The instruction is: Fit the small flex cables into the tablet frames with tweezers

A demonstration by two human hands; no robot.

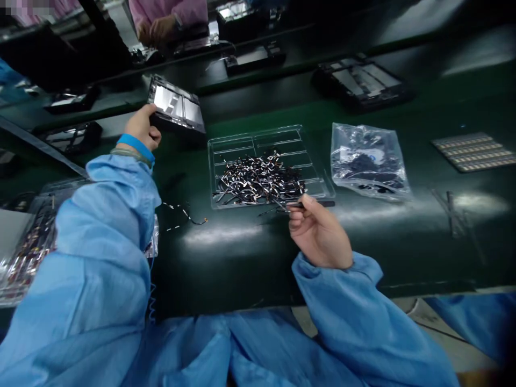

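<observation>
My left hand (142,129), with a blue band at the wrist, is closed on the near left corner of a black box-like holder with silver panels (177,106), held tilted at the far left. My right hand (320,231) pinches dark tweezers (325,203) between thumb and fingers. Their tips point left, by the front edge of a clear plastic tray (282,141). A heap of short black flex cables with silver ends (258,180) lies in that tray. Whether the tips hold a cable is too small to tell.
A clear plastic bag with dark contents (368,161) lies right of the tray. Farther right sits a panel with rows of small pieces (475,151). Loose cables (185,212) lie left. Another black holder (363,80) stands on the conveyor. A person in a pink sleeve (189,13) works across.
</observation>
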